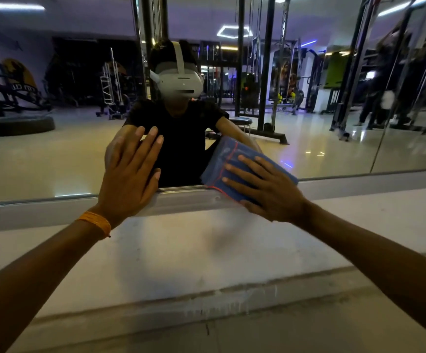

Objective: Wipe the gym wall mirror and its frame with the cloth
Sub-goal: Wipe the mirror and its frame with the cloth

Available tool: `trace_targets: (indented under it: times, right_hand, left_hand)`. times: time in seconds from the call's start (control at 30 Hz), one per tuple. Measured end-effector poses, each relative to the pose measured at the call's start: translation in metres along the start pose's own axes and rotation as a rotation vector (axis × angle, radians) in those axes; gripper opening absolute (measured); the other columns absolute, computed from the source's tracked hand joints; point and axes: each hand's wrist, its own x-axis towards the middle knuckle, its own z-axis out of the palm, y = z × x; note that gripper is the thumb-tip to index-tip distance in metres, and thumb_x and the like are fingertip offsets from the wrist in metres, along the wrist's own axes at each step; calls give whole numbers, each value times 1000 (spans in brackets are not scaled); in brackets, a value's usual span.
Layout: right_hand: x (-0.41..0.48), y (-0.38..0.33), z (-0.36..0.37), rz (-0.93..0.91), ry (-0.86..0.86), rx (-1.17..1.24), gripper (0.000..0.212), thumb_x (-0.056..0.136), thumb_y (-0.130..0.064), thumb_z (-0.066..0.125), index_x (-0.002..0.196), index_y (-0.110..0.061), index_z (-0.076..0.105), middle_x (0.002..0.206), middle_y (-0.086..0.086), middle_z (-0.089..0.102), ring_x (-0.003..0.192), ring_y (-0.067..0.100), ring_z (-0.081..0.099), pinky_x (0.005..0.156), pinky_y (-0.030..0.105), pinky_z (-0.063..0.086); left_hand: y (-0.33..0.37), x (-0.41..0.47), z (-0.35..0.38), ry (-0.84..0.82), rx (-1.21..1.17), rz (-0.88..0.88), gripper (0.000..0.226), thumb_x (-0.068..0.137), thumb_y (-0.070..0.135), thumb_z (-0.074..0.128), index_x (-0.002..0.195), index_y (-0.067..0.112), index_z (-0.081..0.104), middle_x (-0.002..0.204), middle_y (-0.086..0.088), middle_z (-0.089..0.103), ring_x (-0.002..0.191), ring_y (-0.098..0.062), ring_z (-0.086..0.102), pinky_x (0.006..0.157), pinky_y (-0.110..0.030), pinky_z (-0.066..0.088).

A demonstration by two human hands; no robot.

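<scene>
Your left hand (pixel 130 174) lies flat on the mirror (pixel 54 154), fingers straight, holding nothing. Your right hand (pixel 265 192), fingers spread, presses the blue cloth (pixel 228 156) over the frame (pixel 54 211), just right of centre. Pale wall (pixel 181 250) below; gym machines (pixel 268 72) reflected.

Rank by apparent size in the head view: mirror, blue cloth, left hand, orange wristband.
1. mirror
2. left hand and blue cloth: too alike to rank (right hand covers part of it)
3. orange wristband
</scene>
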Motion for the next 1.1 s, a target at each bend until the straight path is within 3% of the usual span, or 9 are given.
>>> trace_targets:
  times: [0.1,0.17,0.43,0.63,0.77,0.97,1.1]
  right_hand:
    - [-54,32,-6,85,-35,-35,60,108,-45,37,162,-21,28,169,11,25,158,36,16,127,56,15]
    - [-61,32,-10,117,-47,-18,59,109,-47,30,162,-21,24,169,12,23,158,36,11,128,55,11]
    - [74,-50,8,-131,6,74,63,105,-44,37,161,-15,33,168,13,26,157,36,17,129,51,8]
    - [-8,8,0,-24,-38,-22,61,108,-48,31,162,-21,25,168,11,27,159,35,10,130,50,4]
    - [17,-25,-1,38,1,28,66,104,-49,38,162,-23,20,168,10,22,159,32,1,129,48,-4]
    - [124,-94,11,-140,21,45,65,104,-47,40,160,-15,36,168,13,28,157,37,17,129,51,9]
    - [71,-50,6,-125,-4,7,64,104,-44,39,161,-16,32,168,12,26,158,34,15,129,51,11]
  left_hand:
    - [-5,-3,-4,6,-14,-6,64,107,29,39,162,3,23,172,-15,13,159,-35,13,126,-61,18]
    - [-11,-9,-6,3,11,0,64,107,29,38,162,3,22,172,-16,13,159,-36,14,126,-60,18]
    - [-41,-20,-20,27,54,-27,64,106,31,39,162,3,23,171,-17,16,159,-36,12,127,-59,12]
    - [-66,-51,-29,15,75,-34,62,107,31,35,162,4,25,169,-21,21,157,-41,17,125,-64,16]
    - [-65,-49,-26,17,62,-44,63,107,31,36,162,4,24,169,-20,20,157,-41,16,124,-65,16]
    - [-82,-50,-33,57,56,-37,63,108,32,38,163,7,21,170,-19,15,158,-38,10,126,-61,9]
    - [-90,-50,-34,55,54,-17,63,108,32,37,164,11,18,170,-19,15,158,-38,9,126,-63,9]
